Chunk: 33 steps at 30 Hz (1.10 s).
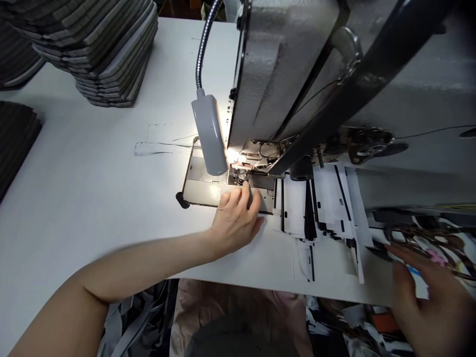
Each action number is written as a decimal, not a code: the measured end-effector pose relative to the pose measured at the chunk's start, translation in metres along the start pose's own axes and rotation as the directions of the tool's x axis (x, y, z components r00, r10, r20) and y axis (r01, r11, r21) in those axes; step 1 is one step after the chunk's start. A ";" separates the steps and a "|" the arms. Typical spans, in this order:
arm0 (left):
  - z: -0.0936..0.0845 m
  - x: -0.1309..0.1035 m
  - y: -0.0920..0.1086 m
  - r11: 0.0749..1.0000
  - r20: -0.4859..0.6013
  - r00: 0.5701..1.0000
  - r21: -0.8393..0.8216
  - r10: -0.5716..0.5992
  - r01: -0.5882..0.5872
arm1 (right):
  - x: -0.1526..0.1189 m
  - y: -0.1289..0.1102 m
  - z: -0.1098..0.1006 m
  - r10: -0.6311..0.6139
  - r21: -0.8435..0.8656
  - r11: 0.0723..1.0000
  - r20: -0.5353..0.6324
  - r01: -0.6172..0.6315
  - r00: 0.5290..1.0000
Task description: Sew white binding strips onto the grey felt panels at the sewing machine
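Note:
My left hand rests on the metal bed plate of a sewing machine. Its fingers are bent but apart, with the fingertips beside the opening under the needle area, close to a small round metal part. Nothing shows in its grasp. At the lower right, my right hand is blurred, thumb and forefinger spread apart. The forefinger's tip is at a dark pointed piece; whether they touch I cannot tell. The remaining right fingers are hard to make out.
A grey lamp on a flexible neck lights the needle area. Tall stacks of dark grey fabric pieces stand at the back left. White templates with black strips lie right of the bed plate. Assorted cluttered items sit at the right edge.

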State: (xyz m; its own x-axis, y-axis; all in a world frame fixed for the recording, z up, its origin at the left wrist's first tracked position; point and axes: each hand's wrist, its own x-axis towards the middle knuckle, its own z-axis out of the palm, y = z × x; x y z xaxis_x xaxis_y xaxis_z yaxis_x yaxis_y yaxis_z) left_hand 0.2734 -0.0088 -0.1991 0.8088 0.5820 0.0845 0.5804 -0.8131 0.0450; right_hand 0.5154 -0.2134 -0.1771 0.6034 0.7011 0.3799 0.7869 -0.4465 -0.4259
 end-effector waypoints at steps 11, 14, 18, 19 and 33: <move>0.001 0.002 -0.006 0.998 -0.029 0.997 0.008 0.067 -0.067 | 0.035 -0.087 0.043 -0.611 0.121 0.792 0.155 0.599 0.776; 0.001 0.004 -0.006 0.998 -0.035 0.998 0.038 0.057 -0.056 | 0.048 -0.118 0.078 -0.684 0.094 0.710 0.326 0.697 0.653; 0.000 0.006 -0.006 0.995 -0.038 0.996 0.061 0.076 -0.073 | 0.052 -0.128 0.110 -0.569 -0.092 0.757 0.396 0.647 0.721; 0.000 0.006 -0.006 0.996 -0.036 0.996 0.055 0.079 -0.077 | 0.052 -0.126 0.113 -0.529 -0.140 0.777 0.384 0.614 0.757; 0.002 0.015 -0.008 0.986 -0.044 0.992 -0.117 0.116 -0.121 | 0.055 -0.110 0.107 -0.514 -0.106 0.818 0.308 0.565 0.801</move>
State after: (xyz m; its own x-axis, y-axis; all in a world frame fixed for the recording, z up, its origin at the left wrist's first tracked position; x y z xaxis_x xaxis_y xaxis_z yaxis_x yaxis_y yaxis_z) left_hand 0.2811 0.0063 -0.1997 0.8657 0.4825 0.1332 0.4636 -0.8732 0.1501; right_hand 0.4477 -0.0660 -0.1976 0.0394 0.9621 0.2699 0.9985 -0.0279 -0.0461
